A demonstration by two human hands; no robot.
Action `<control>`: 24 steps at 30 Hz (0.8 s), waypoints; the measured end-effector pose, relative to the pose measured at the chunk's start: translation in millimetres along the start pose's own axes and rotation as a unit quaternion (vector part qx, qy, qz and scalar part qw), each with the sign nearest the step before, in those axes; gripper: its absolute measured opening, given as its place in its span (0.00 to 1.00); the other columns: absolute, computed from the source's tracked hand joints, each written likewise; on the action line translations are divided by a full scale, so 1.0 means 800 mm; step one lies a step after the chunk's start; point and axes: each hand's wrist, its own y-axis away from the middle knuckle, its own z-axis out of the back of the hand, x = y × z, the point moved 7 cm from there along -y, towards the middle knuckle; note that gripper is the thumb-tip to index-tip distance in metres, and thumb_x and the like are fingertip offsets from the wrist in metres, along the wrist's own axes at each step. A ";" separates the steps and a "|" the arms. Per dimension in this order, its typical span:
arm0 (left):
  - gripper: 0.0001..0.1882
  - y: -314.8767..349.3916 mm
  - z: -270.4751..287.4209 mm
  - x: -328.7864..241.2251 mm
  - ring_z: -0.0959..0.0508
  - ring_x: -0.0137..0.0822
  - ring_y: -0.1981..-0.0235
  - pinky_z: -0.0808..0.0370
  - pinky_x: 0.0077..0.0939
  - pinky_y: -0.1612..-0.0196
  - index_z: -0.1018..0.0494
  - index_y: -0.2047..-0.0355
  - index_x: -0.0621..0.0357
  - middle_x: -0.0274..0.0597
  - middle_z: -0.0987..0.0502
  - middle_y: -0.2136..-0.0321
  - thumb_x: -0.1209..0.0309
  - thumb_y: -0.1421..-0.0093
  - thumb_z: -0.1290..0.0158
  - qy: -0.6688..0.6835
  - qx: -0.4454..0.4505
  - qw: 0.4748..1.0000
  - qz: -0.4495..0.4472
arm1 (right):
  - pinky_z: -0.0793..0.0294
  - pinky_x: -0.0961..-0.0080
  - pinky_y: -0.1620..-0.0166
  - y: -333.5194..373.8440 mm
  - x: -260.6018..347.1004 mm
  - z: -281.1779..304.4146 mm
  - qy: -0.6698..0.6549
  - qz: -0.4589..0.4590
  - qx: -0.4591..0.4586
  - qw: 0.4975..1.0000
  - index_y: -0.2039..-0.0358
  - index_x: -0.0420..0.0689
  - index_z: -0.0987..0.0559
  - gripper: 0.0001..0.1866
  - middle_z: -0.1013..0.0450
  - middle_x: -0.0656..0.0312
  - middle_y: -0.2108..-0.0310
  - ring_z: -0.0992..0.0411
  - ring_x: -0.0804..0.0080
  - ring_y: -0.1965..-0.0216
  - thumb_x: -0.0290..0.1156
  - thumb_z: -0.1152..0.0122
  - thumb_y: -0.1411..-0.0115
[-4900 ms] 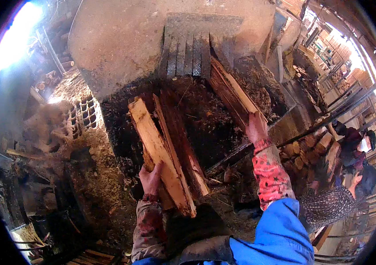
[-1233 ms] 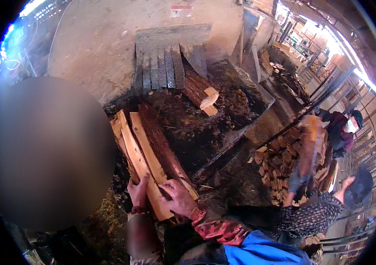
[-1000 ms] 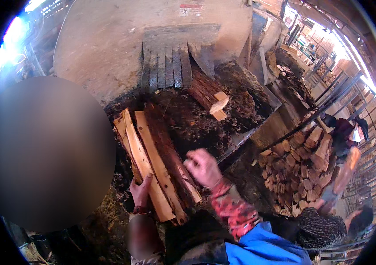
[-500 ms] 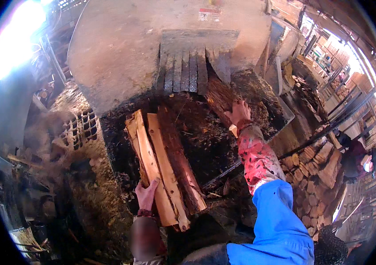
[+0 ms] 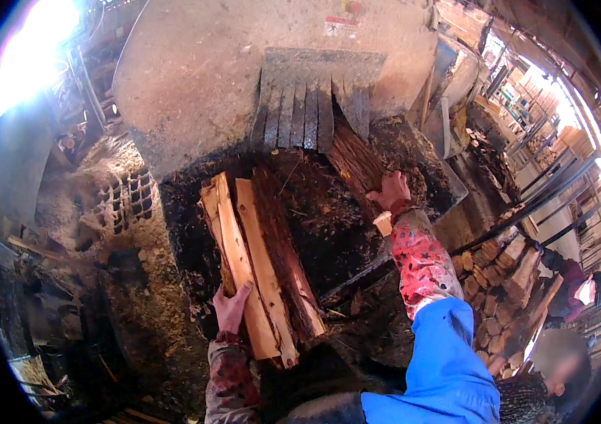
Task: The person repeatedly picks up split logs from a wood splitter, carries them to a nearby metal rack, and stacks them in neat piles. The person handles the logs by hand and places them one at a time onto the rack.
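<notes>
My left hand [image 5: 231, 308] is closed on the left edge of a pale split log [image 5: 235, 265], its thumb on top and its other fingers hidden beneath. Touching that log, a second pale split log [image 5: 265, 268] and a dark bark-covered log [image 5: 287, 258] lie alongside on the dark feed table [image 5: 325, 244]. My right hand [image 5: 392, 191] grips a brown bark-covered log [image 5: 353, 159] near its close end. The far end of this log passes under a curtain of dark hanging strips [image 5: 307, 113].
A large tan machine housing [image 5: 194, 92] rises behind the table. Stacked firewood [image 5: 498, 272] stands at the right. One person [image 5: 562, 367] is at the lower right, another [image 5: 579, 286] farther off. Sawdust [image 5: 88, 191] covers the ground to the left.
My right hand and its log have shifted slightly toward me and to the right. My left hand still holds the pale log. A person has come into view at the lower right.
</notes>
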 end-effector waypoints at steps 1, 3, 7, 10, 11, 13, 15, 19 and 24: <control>0.25 -0.002 0.003 0.003 0.23 0.30 0.62 0.26 0.22 0.57 0.30 0.56 0.72 0.43 0.22 0.61 0.68 0.50 0.35 0.004 0.013 1.000 -0.005 | 0.24 0.54 0.58 0.002 0.000 -0.007 0.007 0.007 0.019 1.000 0.56 0.34 0.25 0.36 0.37 0.42 0.52 0.34 0.43 0.51 0.52 0.32 0.54; 0.25 -0.017 0.021 0.026 0.23 0.30 0.62 0.26 0.22 0.57 0.29 0.57 0.72 0.43 0.22 0.61 0.67 0.49 0.35 0.022 0.005 0.999 -0.027 | 0.28 0.56 0.53 0.017 0.019 -0.001 -0.006 -0.016 0.008 1.000 0.57 0.34 0.24 0.35 0.35 0.41 0.53 0.35 0.44 0.50 0.52 0.31 0.56; 0.25 -0.014 0.015 0.029 0.23 0.30 0.63 0.26 0.23 0.58 0.29 0.57 0.72 0.43 0.22 0.61 0.66 0.49 0.35 0.052 0.026 0.998 -0.039 | 0.28 0.57 0.50 0.032 0.022 0.012 -0.017 -0.030 0.049 0.998 0.60 0.34 0.22 0.31 0.35 0.40 0.52 0.33 0.44 0.50 0.48 0.30 0.57; 0.25 -0.004 0.003 0.005 0.23 0.29 0.63 0.26 0.23 0.58 0.29 0.57 0.71 0.43 0.22 0.61 0.65 0.48 0.36 0.050 0.064 0.996 -0.046 | 0.27 0.58 0.51 0.045 0.022 0.013 -0.009 -0.027 0.062 0.998 0.60 0.34 0.22 0.30 0.35 0.40 0.52 0.33 0.44 0.50 0.46 0.30 0.57; 0.24 -0.003 0.002 0.004 0.23 0.29 0.63 0.27 0.23 0.58 0.28 0.57 0.70 0.42 0.22 0.61 0.65 0.48 0.36 0.050 0.070 0.995 -0.053 | 0.27 0.58 0.51 0.046 0.016 0.006 -0.024 -0.043 0.048 0.998 0.60 0.34 0.22 0.29 0.34 0.40 0.53 0.32 0.44 0.51 0.45 0.30 0.56; 0.24 -0.005 0.005 0.007 0.23 0.29 0.63 0.26 0.23 0.59 0.28 0.56 0.70 0.42 0.22 0.61 0.66 0.48 0.36 0.004 0.045 0.998 -0.049 | 0.27 0.58 0.52 0.047 0.008 -0.005 -0.070 -0.092 0.003 0.993 0.61 0.34 0.22 0.26 0.32 0.40 0.56 0.30 0.44 0.54 0.43 0.32 0.55; 0.23 -0.002 -0.004 0.006 0.23 0.29 0.63 0.26 0.23 0.59 0.28 0.56 0.69 0.42 0.22 0.61 0.67 0.48 0.36 0.001 0.053 0.998 -0.047 | 0.26 0.57 0.55 0.058 -0.016 -0.009 -0.104 -0.113 -0.021 0.988 0.63 0.34 0.22 0.22 0.29 0.40 0.60 0.28 0.44 0.58 0.40 0.35 0.53; 0.22 -0.003 0.006 0.001 0.23 0.29 0.64 0.26 0.24 0.59 0.28 0.56 0.69 0.41 0.22 0.61 0.68 0.47 0.37 0.068 0.048 0.995 -0.048 | 0.27 0.53 0.61 0.124 0.086 0.063 -0.139 -0.016 -0.029 0.990 0.70 0.36 0.23 0.14 0.25 0.43 0.71 0.27 0.43 0.67 0.34 0.43 0.51; 0.21 0.002 -0.006 -0.006 0.22 0.29 0.64 0.25 0.24 0.59 0.28 0.56 0.68 0.42 0.22 0.62 0.68 0.46 0.38 0.050 0.073 0.995 -0.050 | 0.30 0.59 0.71 0.260 0.131 -0.022 -0.173 0.096 -0.110 0.974 0.75 0.38 0.30 0.07 0.35 0.51 0.75 0.32 0.50 0.71 0.28 0.45 0.50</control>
